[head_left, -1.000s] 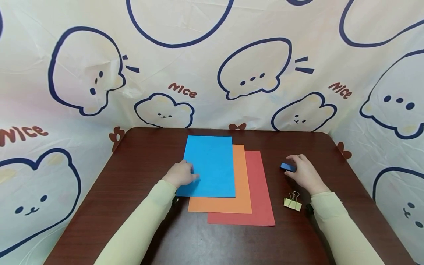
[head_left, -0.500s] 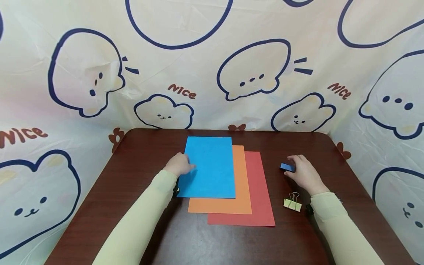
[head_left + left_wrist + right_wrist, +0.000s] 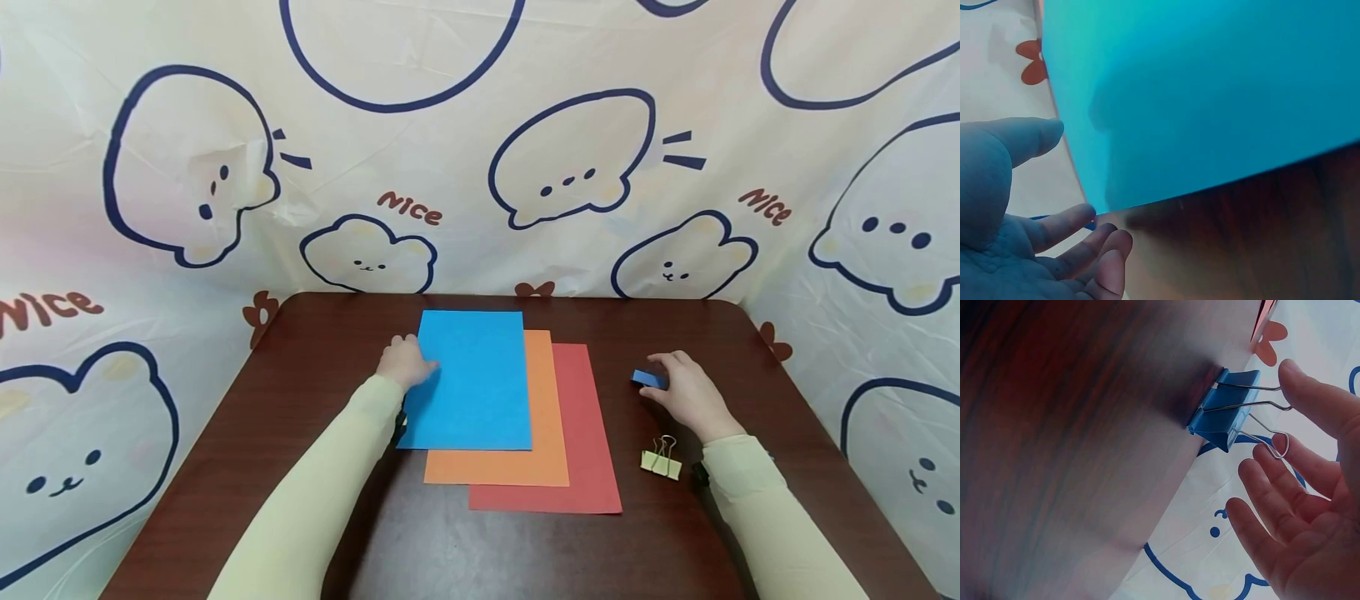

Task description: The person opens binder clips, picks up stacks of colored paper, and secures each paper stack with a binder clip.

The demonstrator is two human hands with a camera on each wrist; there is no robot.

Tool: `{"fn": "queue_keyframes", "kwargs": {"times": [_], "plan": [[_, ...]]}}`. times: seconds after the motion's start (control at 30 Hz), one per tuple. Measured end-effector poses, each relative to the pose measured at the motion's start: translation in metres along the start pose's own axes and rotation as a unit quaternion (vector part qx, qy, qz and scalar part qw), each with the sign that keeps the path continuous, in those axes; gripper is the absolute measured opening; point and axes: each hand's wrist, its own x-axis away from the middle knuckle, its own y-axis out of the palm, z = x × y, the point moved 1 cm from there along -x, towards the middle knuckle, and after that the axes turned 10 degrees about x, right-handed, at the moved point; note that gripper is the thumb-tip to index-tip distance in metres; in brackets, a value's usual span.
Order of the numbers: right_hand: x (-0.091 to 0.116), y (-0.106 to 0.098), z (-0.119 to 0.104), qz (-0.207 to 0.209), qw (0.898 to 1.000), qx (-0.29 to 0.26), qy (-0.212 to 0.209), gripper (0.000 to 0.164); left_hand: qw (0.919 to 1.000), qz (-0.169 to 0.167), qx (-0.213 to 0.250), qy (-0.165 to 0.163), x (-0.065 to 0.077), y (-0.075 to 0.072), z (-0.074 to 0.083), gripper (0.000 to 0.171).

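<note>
My left hand (image 3: 403, 362) is at the left edge of a blue sheet of paper (image 3: 476, 379), thumb over the sheet. In the left wrist view its loosely bent fingers (image 3: 1063, 225) are by the paper's edge, the thumb apart from them, nothing gripped. The blue sheet overlaps an orange sheet (image 3: 495, 468), which overlaps a red sheet (image 3: 583, 433). At the right, my right hand (image 3: 690, 393) pinches a blue binder clip (image 3: 1225, 409) by its wire handles, thumb at the upper one and index finger at the lower. The clip's body is close to the tabletop.
A yellow binder clip (image 3: 661, 464) stands on the dark brown table (image 3: 450, 550), nearer me than the right hand. A cartoon-printed cloth (image 3: 465, 167) encloses the table's back and sides.
My left hand has moved away from me and slightly left along the blue sheet's left edge. The right hand, blue binder clip and sheets have stayed in place.
</note>
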Motion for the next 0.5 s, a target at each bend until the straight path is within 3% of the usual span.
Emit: {"fn": "queue_keyframes", "kwargs": {"times": [0.5], "plan": [[0.0001, -0.0002, -0.0007, 0.003, 1.0, 0.0, 0.001, 0.059, 0.9993, 0.015, 0.025, -0.025, -0.0066, 0.0025, 0.0024, 0.067]]}}
